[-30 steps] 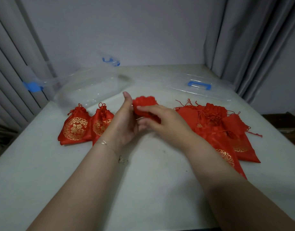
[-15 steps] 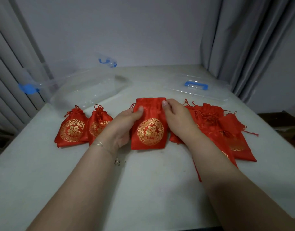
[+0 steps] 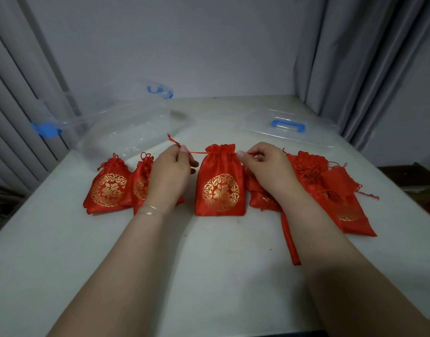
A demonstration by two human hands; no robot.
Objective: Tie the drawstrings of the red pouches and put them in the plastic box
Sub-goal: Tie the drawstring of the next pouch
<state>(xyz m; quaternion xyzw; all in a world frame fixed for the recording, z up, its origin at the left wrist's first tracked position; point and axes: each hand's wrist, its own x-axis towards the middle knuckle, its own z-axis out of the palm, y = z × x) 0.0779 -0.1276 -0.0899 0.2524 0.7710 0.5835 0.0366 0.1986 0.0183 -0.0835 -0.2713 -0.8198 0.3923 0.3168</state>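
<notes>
A red pouch (image 3: 220, 186) with a gold round emblem lies flat in the middle of the table, its mouth gathered. My left hand (image 3: 170, 173) pinches the left drawstring (image 3: 197, 152), which runs taut to the pouch's neck. My right hand (image 3: 265, 166) pinches the string on the pouch's right side. Two tied pouches (image 3: 109, 188) lie to the left, one partly under my left wrist. A heap of untied red pouches (image 3: 330, 190) lies to the right. The clear plastic box (image 3: 126, 132) stands at the back left.
The box's clear lid (image 3: 289, 132) with a blue handle lies at the back right. Grey curtains hang at both sides, and a pale wall closes the back. The white table (image 3: 209, 263) stretches bare toward me between my forearms.
My hands moved from holding the pouch's top corners to pinching its strings and pulling them outward. The pouch's mouth has drawn together.
</notes>
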